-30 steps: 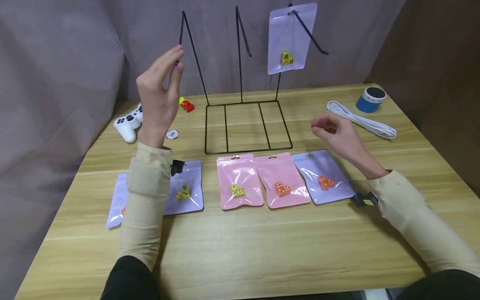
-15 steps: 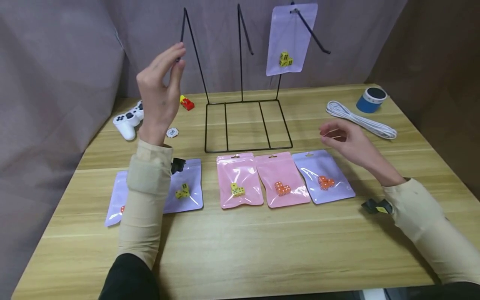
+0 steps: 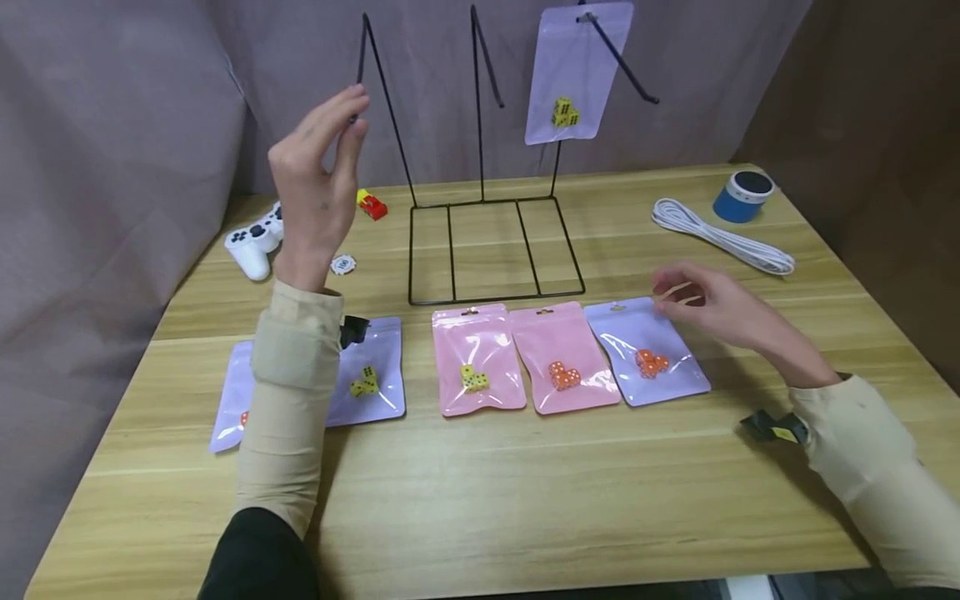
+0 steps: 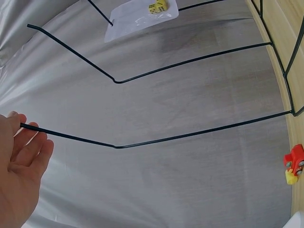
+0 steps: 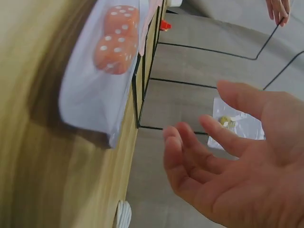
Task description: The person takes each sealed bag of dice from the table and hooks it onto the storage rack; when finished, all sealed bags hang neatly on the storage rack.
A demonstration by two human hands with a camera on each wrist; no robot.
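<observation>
Five pouches of dice lie in a row near the table's front edge; the right hand (image 3: 720, 312) hovers open beside the lilac pouch (image 3: 647, 352). Farther back, the left hand (image 3: 315, 187) fingertips touch the wire rack's (image 3: 480, 167) left hook tip, seemingly steadying it.

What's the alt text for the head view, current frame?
A person's left hand is raised with its fingertips at the tip of the leftmost hook of a black wire rack, while the right hand hovers open over a purple bag of orange dice. More dice bags lie in a row on the wooden table; one purple bag hangs on the right hook.
</observation>
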